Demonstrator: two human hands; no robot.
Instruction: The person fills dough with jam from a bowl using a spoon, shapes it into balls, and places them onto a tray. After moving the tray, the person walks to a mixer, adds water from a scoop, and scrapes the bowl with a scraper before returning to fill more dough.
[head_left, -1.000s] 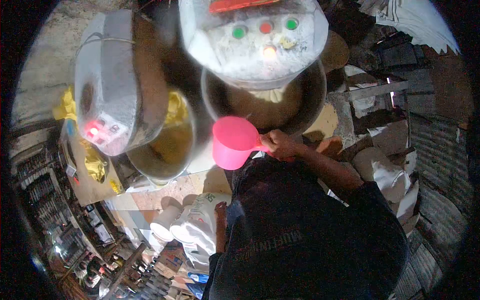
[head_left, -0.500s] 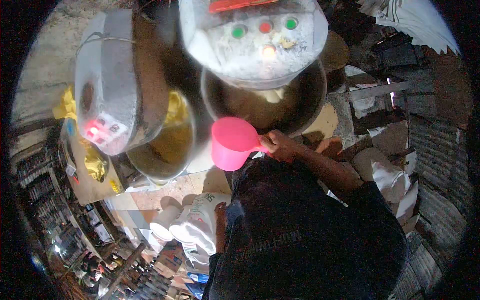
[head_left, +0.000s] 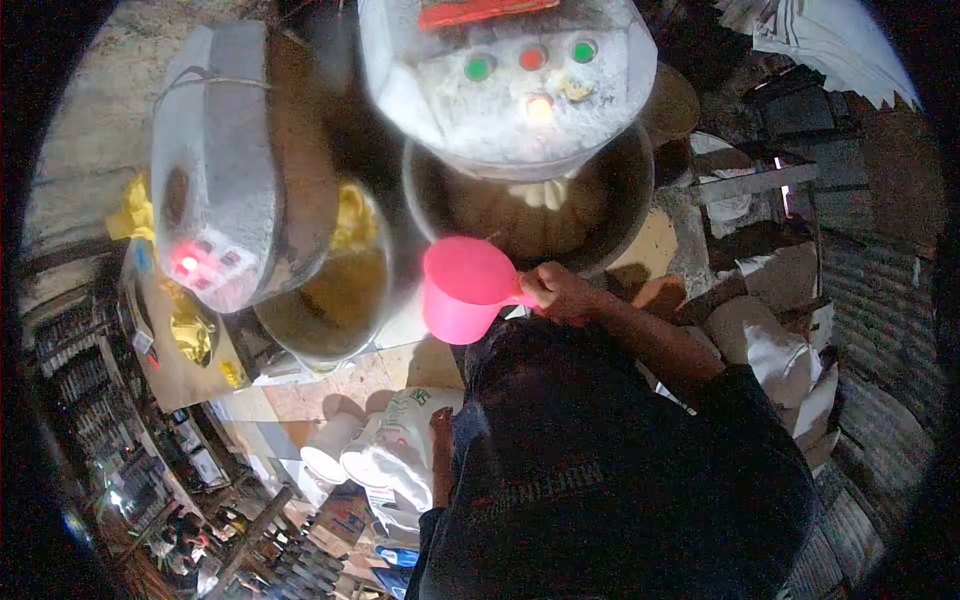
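My right hand [head_left: 562, 291] is closed around the handle of a pink plastic pitcher [head_left: 465, 290], held at the near edge of a large metal bowl [head_left: 642, 205]. The pitcher's inside is not visible. Under a white-dusted machine head [head_left: 510, 90] with green and red buttons, the bowl holds brownish material and a pale lump [head_left: 545, 193]. My left hand [head_left: 442, 424] hangs low beside a white sack [head_left: 405, 430]; its fingers are too small and dark to make out.
At the left, a second machine [head_left: 215, 160] stands over a metal bowl [head_left: 372, 330] with yellow material. White buckets [head_left: 325, 450] stand by the sack. A board with yellow wrappers [head_left: 190, 335] lies far left. Crumpled sacks [head_left: 770, 340] and corrugated sheets [head_left: 885, 360] are at the right.
The pale lump in the large bowl has shifted slightly left and looks more fanned out, and the brown material beneath shows a different pattern. The pitcher and both hands are nearly unmoved.
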